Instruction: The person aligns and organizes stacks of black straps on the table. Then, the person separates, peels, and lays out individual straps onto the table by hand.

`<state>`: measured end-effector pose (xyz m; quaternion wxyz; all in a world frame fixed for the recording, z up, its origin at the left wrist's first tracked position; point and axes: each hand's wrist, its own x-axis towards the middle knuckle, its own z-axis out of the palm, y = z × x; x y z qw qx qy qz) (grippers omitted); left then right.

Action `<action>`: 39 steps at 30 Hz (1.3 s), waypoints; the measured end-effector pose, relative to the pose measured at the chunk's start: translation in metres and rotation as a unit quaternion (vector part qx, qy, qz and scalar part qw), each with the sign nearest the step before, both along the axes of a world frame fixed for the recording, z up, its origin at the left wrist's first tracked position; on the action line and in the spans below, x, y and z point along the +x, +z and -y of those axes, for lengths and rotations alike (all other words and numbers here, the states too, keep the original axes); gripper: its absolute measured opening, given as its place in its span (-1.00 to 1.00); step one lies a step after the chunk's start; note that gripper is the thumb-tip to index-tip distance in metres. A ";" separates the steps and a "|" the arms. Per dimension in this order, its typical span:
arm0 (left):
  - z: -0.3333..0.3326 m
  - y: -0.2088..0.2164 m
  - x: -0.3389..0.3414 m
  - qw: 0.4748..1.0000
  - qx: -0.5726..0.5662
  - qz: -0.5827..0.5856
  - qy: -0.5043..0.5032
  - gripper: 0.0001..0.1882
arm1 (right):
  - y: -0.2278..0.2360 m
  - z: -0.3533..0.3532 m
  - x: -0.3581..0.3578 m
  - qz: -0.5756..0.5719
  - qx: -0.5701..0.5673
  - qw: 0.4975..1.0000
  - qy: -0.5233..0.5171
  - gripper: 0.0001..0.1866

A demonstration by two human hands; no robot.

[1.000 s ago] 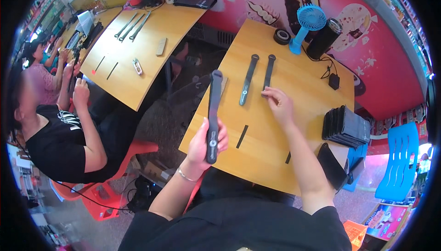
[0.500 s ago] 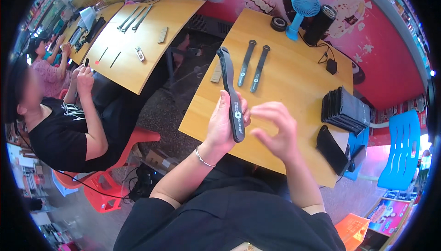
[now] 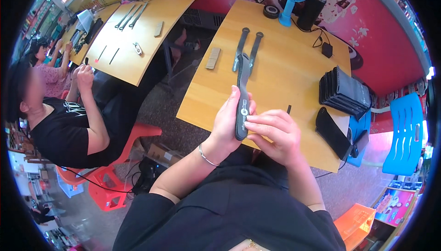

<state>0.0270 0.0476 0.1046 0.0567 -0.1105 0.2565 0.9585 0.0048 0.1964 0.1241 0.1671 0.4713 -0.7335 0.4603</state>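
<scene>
My left hand point(image 3: 227, 120) is closed around a bundle of dark grey straps point(image 3: 243, 99), held upright above the front of the wooden table point(image 3: 202, 97). The straps have a rounded lower end and a round pale mark. My right hand point(image 3: 278, 136) reaches in from the right, its fingertips at the bundle's lower edge and its thumb apart from the fingers. Two similar straps point(image 3: 256, 47) lie on the table beyond, partly hidden by the bundle. Left of them is a tan ridged block point(image 3: 213, 58). A small black strip point(image 3: 289, 109) lies beyond my right hand.
A blue fan point(image 3: 288, 10), a black cylinder point(image 3: 312, 10) and a tape roll point(image 3: 271, 11) stand at the back. Folded black cases point(image 3: 344, 92) are stacked at the right, with a black pouch point(image 3: 331, 134) nearer. At left, a person point(image 3: 69, 122) works at another table point(image 3: 142, 69).
My right hand has moved left to the strap bundle, its fingers drawn closer together. The bundle has shifted slightly right and stands lower, and the black strip has come into sight.
</scene>
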 end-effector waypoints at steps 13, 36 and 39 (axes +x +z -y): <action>-0.012 -0.002 0.007 0.999 -0.016 0.026 0.030 -0.61 | 0.012 -0.008 0.006 -0.112 0.037 0.993 -0.009 -0.76; -0.016 -0.004 0.020 0.955 -0.272 -0.114 0.022 -0.52 | -0.005 -0.006 0.002 -0.035 -0.025 0.994 -0.099 -0.77; -0.011 0.004 0.022 0.948 -0.277 -0.154 -0.024 -0.58 | -0.003 -0.009 0.001 -0.040 -0.037 0.993 -0.108 -0.77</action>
